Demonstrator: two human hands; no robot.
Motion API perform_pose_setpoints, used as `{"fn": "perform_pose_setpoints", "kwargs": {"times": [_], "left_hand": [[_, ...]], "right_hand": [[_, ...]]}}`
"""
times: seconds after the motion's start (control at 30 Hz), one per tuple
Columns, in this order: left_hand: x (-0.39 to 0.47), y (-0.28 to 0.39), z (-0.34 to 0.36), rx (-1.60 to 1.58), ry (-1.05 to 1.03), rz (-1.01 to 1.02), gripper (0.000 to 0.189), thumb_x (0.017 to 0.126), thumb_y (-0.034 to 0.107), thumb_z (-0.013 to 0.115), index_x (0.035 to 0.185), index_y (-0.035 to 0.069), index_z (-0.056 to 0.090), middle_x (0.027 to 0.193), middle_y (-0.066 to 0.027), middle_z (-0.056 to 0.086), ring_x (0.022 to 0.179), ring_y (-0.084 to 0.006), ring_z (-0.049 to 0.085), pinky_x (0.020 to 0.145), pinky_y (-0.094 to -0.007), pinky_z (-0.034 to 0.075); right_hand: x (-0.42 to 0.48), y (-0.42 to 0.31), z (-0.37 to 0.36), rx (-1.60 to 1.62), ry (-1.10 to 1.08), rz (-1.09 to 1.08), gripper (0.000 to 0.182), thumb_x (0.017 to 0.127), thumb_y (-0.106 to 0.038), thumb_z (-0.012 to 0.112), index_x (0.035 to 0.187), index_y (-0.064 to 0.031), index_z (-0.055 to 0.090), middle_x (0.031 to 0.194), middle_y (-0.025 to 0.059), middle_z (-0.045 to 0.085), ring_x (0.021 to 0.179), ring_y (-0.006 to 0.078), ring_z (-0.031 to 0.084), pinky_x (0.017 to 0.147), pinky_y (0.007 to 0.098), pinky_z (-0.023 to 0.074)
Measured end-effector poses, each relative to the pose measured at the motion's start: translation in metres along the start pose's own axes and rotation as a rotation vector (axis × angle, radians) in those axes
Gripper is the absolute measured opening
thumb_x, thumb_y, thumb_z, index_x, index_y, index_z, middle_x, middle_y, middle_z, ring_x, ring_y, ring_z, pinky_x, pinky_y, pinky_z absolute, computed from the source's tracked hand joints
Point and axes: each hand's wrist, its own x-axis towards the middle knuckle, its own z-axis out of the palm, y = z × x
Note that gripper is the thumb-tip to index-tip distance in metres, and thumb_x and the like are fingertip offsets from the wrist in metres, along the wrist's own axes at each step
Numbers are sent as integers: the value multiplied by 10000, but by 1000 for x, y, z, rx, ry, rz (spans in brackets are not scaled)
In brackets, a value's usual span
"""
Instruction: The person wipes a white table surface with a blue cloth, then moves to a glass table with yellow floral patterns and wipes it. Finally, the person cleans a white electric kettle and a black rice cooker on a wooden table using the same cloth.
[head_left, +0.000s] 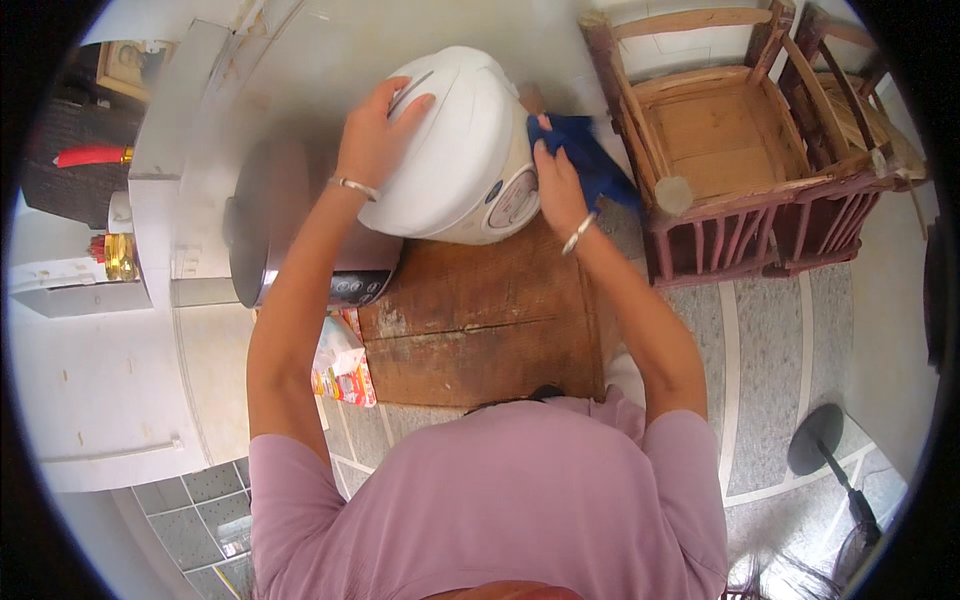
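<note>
A white rice cooker (450, 142) is tilted over the back of a worn brown wooden table (480, 322); whether its base touches the wood cannot be told. My left hand (386, 131) grips the lid at its handle, thumb and fingers on either side. On the cooker's right side, my right hand (555, 169) holds a blue cloth (592, 161) by the body, near the round front panel. The cloth's loose end hangs to the right. Behind my left forearm, a second, dark rounded cooker (300, 217) with a button panel stands on the table's left side.
Wooden chairs (712, 142) stand close at the right. Printed packaging with a white plastic piece (341, 352) lies at the table's left edge. A white ledge (161, 150) runs along the left, with a red and gold ornament (94, 155). A fan base (816, 439) is on the floor at lower right.
</note>
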Motion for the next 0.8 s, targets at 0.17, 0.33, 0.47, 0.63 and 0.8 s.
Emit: {"fn": "perform_pose_setpoints", "kwargs": {"times": [0.17,0.33,0.47,0.63,0.8], "left_hand": [[-7,-6,-3,1,-19,-19,501,872,400,629,1191,19,576,961,-217,677,843,-326,668,772,-371,508],[-2,6,-1,-19,-30,-14,431,893,332,632,1197,32,579,908,-136,670,788,-161,614,731,-293,487],[-5,3,-2,-61,-5,-38,441,890,346,633,1207,45,577,916,-148,675,804,-185,634,747,-313,496],[-8,-7,0,38,64,90,432,886,353,633,1174,34,584,947,-173,676,837,-288,654,770,-360,501],[12,5,11,70,79,224,393,922,370,504,993,-5,602,943,-244,634,901,-427,591,815,-479,474]], "right_hand": [[6,-36,26,-109,-64,-282,515,1004,-270,360,1425,25,336,1501,221,295,1404,363,244,1149,381,163],[78,-42,14,-156,-124,-8,613,986,-414,363,1364,68,393,1357,263,476,1320,370,384,1104,349,259],[58,-24,11,-15,-30,229,636,980,-430,401,1294,120,453,1297,239,526,1237,309,461,1065,339,302],[7,-2,-13,-125,7,267,634,978,-429,431,1264,134,475,1268,221,544,1173,275,496,1034,319,329],[-50,-10,-42,-191,193,295,480,981,-393,472,828,49,577,764,60,547,732,168,457,713,347,395]]}}
